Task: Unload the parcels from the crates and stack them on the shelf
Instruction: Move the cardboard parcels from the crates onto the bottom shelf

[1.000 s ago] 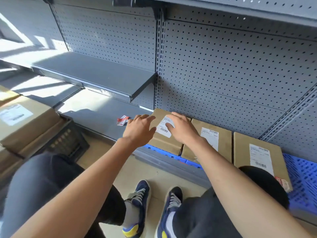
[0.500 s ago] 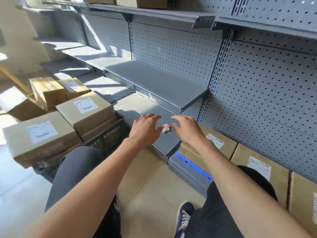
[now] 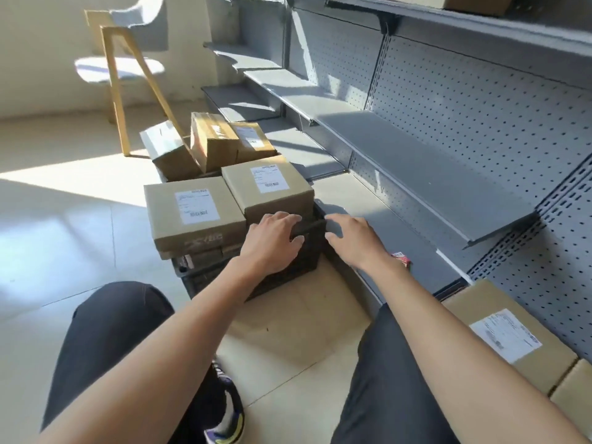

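A black crate (image 3: 288,267) stands on the floor by the shelf unit, piled with brown labelled parcels. Two parcels lie on top: one on the right (image 3: 267,187), one on the left (image 3: 192,213). My left hand (image 3: 272,241) reaches over the crate's near right corner, fingers spread just below the right parcel. Just right of the crate, my right hand (image 3: 355,241) is stretched out with straight fingers and holds nothing. A parcel (image 3: 512,341) lies on the bottom shelf at the lower right.
Several more parcels (image 3: 214,142) sit in a second pile behind the crate. The grey bottom shelf (image 3: 400,232) carries a small red-and-white sticker (image 3: 402,259). A middle shelf (image 3: 416,174) juts out above it. A wooden chair (image 3: 128,75) stands far left.
My view has swung left from the shelved parcels to the crate. Both hands have left the shelf and moved left to the crate's near corner.
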Demonstrator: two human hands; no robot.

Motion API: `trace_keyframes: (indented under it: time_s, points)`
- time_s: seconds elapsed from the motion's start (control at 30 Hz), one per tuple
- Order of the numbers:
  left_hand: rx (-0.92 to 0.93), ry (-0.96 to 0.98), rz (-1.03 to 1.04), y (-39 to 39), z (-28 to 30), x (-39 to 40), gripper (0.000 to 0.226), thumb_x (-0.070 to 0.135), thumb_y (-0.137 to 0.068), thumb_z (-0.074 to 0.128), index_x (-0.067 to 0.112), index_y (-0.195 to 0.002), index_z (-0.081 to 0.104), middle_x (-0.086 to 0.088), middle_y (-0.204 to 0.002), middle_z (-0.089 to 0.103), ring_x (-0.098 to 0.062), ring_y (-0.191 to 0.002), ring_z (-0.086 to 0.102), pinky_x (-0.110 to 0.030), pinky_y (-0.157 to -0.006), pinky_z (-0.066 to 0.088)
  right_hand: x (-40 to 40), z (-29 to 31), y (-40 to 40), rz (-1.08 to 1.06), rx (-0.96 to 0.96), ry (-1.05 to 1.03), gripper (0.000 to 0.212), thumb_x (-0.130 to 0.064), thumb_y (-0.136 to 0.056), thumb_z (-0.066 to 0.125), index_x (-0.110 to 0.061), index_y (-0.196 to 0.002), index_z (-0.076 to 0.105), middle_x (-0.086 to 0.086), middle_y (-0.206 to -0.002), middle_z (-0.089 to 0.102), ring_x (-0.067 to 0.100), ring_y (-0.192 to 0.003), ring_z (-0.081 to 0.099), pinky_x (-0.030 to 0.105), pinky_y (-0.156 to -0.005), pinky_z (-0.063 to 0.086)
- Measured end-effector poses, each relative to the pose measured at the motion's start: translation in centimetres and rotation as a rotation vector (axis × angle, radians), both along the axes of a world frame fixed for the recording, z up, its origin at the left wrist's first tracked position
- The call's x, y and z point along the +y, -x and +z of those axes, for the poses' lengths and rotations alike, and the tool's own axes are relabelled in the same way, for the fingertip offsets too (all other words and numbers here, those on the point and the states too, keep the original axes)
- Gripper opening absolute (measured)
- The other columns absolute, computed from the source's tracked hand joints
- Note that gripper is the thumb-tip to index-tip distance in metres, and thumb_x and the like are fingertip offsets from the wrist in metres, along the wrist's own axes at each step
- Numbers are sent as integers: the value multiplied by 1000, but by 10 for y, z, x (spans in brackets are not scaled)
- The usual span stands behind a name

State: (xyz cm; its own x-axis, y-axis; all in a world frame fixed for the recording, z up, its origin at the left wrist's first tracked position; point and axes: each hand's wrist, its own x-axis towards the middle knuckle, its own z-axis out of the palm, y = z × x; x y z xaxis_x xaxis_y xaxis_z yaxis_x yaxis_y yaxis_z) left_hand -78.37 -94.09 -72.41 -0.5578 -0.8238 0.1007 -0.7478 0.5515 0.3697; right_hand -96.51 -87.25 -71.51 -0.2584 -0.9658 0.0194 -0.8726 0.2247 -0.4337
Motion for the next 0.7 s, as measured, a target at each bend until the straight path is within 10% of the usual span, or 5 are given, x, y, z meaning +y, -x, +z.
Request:
trace_keyframes:
  time_s: [0.7]
  points:
    - [-19, -156, 245, -52, -65, -178, 56, 41, -98, 56, 28, -151, 44, 0, -152, 48, -27, -138, 43, -49, -107, 41, -226, -92, -22, 242, 173, -135, 49, -27, -100, 54, -24, -148, 45, 5, -158, 36, 27, -146, 26, 51, -112, 34]
